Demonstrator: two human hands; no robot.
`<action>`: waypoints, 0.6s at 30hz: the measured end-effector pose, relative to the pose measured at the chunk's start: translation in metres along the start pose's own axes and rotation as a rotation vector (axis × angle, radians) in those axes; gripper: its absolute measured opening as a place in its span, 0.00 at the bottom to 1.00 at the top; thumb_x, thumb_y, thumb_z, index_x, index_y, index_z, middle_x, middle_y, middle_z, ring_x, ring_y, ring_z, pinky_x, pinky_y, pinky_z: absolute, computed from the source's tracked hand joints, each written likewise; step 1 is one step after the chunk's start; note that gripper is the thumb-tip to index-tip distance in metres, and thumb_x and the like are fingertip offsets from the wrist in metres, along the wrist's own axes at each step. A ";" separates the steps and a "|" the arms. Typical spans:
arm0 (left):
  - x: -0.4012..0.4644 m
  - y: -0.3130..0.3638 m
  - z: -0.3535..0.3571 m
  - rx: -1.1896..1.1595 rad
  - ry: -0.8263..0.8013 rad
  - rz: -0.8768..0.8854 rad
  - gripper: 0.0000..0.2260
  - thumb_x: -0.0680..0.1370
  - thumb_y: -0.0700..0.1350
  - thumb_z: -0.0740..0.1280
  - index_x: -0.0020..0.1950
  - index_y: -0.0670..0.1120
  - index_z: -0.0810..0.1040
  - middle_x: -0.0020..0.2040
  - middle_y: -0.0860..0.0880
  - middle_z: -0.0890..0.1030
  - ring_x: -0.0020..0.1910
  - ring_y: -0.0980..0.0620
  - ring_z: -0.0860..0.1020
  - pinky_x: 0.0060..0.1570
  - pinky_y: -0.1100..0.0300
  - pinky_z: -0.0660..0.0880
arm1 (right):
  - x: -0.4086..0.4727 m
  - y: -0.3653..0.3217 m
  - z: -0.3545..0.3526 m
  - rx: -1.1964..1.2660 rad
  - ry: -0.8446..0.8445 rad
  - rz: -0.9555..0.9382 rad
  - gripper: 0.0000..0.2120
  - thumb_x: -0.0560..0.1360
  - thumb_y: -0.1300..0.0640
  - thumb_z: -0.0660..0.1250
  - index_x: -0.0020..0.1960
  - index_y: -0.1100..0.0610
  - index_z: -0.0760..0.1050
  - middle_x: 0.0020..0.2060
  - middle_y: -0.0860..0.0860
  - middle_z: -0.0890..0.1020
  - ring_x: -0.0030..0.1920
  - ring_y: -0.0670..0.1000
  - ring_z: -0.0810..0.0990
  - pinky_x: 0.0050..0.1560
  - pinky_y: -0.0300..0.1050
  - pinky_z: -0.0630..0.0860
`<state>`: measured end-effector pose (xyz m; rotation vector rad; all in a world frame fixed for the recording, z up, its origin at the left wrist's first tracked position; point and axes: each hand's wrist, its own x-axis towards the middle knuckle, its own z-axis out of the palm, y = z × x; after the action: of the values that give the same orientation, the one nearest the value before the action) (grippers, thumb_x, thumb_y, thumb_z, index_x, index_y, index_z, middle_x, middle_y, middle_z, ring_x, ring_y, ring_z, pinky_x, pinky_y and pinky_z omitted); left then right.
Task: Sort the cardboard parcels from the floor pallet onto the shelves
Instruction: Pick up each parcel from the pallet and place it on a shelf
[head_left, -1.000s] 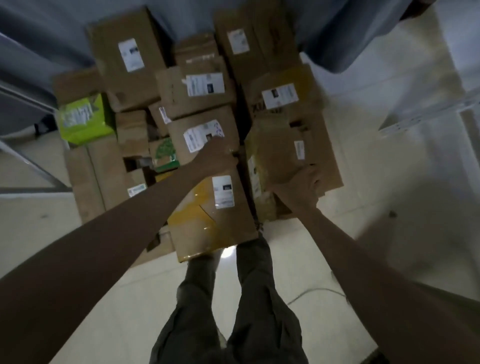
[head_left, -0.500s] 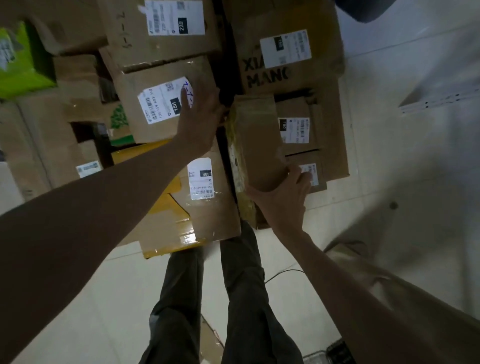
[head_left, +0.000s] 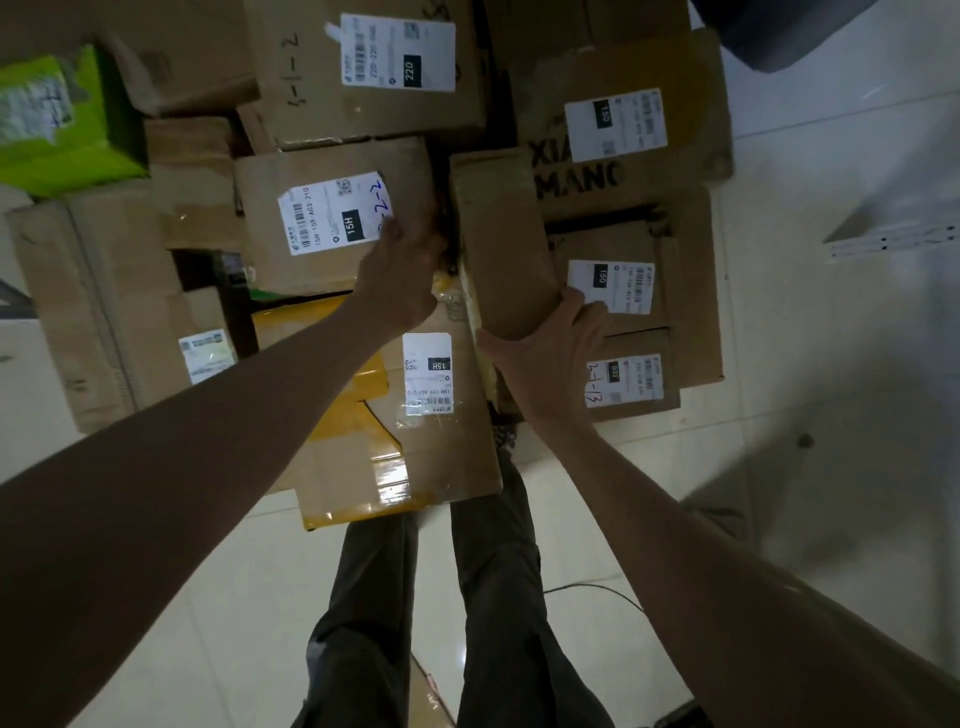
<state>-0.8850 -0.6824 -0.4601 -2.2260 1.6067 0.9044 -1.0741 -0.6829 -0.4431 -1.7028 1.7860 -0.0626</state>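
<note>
The narrow parcel (head_left: 501, 244) stands on edge in the middle of the pile, between the 15H box (head_left: 332, 218) and the 150 box (head_left: 613, 283). Your right hand (head_left: 550, 358) cups its near end, fingers spread round the corner. Your left hand (head_left: 402, 273) reaches down its far side; you can't see those fingers clearly. A taped box (head_left: 415, 431) lies just below your wrists, and a green box (head_left: 57, 124) sits far left.

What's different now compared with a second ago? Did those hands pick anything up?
The person has leaned in closer over the pile. The right hand, earlier at the upright parcel's near lower corner, now clasps its near end. The left hand has reached deeper, into the gap beside that parcel, over the 15H-labelled box. Nothing is lifted yet; the other boxes lie as before.
</note>
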 end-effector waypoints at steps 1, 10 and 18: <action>0.001 -0.002 0.000 -0.016 -0.018 0.004 0.32 0.73 0.40 0.75 0.75 0.46 0.67 0.78 0.44 0.60 0.76 0.33 0.57 0.59 0.35 0.76 | 0.009 -0.004 0.006 -0.008 0.002 0.008 0.47 0.60 0.39 0.79 0.69 0.58 0.62 0.62 0.56 0.66 0.61 0.55 0.66 0.53 0.45 0.66; 0.009 -0.005 -0.001 0.023 -0.014 0.081 0.32 0.73 0.46 0.76 0.75 0.46 0.69 0.81 0.48 0.54 0.74 0.32 0.59 0.65 0.38 0.73 | 0.057 -0.003 0.060 -0.085 -0.137 0.183 0.51 0.61 0.43 0.83 0.71 0.58 0.57 0.69 0.58 0.61 0.68 0.60 0.63 0.63 0.60 0.74; 0.010 -0.010 0.006 0.011 0.057 0.109 0.33 0.72 0.48 0.76 0.75 0.45 0.68 0.80 0.46 0.56 0.74 0.30 0.60 0.65 0.41 0.71 | 0.067 -0.007 0.091 -0.058 -0.078 0.158 0.55 0.60 0.41 0.83 0.75 0.61 0.57 0.72 0.60 0.61 0.70 0.62 0.63 0.67 0.57 0.69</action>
<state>-0.8764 -0.6831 -0.4726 -2.1940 1.7693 0.8650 -1.0198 -0.7086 -0.5394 -1.5757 1.8733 0.1228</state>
